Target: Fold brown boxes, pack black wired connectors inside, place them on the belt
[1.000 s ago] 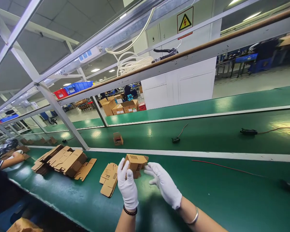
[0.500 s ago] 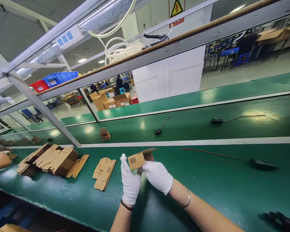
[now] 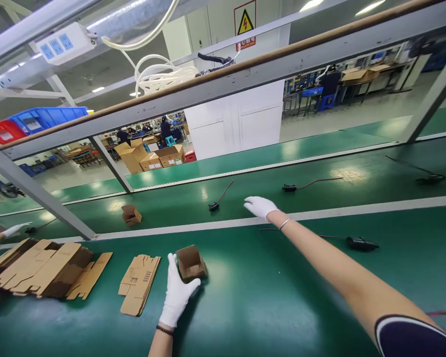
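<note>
My left hand [image 3: 178,292], in a white glove, grips a small cardboard box [image 3: 192,263] from its left and lower sides. The box is folded up and its open mouth faces me. My right hand [image 3: 260,206], gloved too, is stretched out over the white strip at the belt's edge with nothing in it. Its fingers are extended and point left. Nearest to it on the belt are a black part with a thin wire [image 3: 214,206] and another black wired part [image 3: 290,188]. Left of my left hand lies a small stack of flat cartons [image 3: 139,285].
A larger pile of flat cartons [image 3: 40,267] lies on the left. A box [image 3: 131,215] stands on the green belt [image 3: 171,203]. A black wired part [image 3: 361,244] lies on the near table at right. A co-worker's gloved hand [image 3: 17,229] shows at far left. Frame posts rise from the table.
My right hand has left the box and moved up and right to the belt. The box has turned its open side toward me, at my left hand. The view has shifted right.
</note>
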Available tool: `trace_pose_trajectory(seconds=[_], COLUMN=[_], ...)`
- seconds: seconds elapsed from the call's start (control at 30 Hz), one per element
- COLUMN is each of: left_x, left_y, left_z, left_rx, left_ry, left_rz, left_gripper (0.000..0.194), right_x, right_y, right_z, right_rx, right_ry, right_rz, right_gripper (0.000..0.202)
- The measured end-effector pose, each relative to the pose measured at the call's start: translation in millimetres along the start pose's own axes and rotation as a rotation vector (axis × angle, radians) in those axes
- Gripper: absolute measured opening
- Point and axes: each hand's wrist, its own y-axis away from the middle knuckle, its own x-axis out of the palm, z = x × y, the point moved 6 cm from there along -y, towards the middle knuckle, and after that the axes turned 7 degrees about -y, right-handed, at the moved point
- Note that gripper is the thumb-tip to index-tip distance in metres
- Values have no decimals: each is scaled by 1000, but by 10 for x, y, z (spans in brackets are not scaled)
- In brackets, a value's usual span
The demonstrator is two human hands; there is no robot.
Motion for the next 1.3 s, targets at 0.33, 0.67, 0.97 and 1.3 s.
trace_pose_trajectory(seconds=[0.33,0.67,0.97,1.3], left_x=[-804,3,661,196], left_y=[366,436,54,324], left_z=[199,-806,-1446,-1269], left_rx=[-127,-34,-148,-69], left_ry=[-103,101,1013,1029], left_rz=[-225,233,62,568], left_gripper=[83,46,42,49], right_x=[-515,-67,393,-67], right_y=[-785,-479,1450,1854], right_z=[-1450,-531,1248,1442], right_rx=[242,-31,-703,-1011], right_ry=[190,193,206,193], right_rz=[-175,-17,-169,-45], right_gripper=[28,38,40,33])
